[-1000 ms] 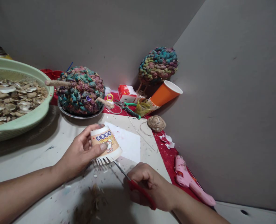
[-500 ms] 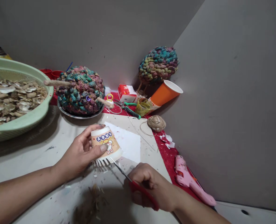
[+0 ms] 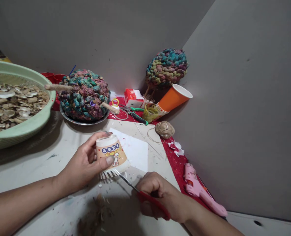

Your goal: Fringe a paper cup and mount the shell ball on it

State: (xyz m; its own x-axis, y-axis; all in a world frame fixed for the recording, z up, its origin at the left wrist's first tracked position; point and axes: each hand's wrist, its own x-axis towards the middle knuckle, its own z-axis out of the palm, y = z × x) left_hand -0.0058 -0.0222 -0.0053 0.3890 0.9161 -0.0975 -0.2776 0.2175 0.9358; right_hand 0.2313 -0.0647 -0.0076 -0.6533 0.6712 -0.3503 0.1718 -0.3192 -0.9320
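The paper cup (image 3: 114,151) is in the left hand (image 3: 85,162), above the counter (image 3: 73,141) and partly in front of the white paper sheet (image 3: 138,152); the thumb presses on the printed side, one of the fingers reaches up to the edge of the base, and the others go behind the cup, so I cannot tell how they lie there; the cup is upside down, with its narrow base up and its wide rim down, and its long axis leans a little, the rim toward the right hand (image 3: 164,196).

The right hand holds the scissors (image 3: 147,199), its fingers closed around the red handles; the blades point away from the person and to the left, slanting up to the rim; their tip meets the rim just beside a row of narrow cut strips, which hang on the left part of it; the uncut-looking part of the rim lies to the right of the tip; I cannot tell how wide the blades stand.

The left hand is the nearer one to the cup, because it grips it; the right hand is apart from it, to the lower right, and only the blades reach across the gap.
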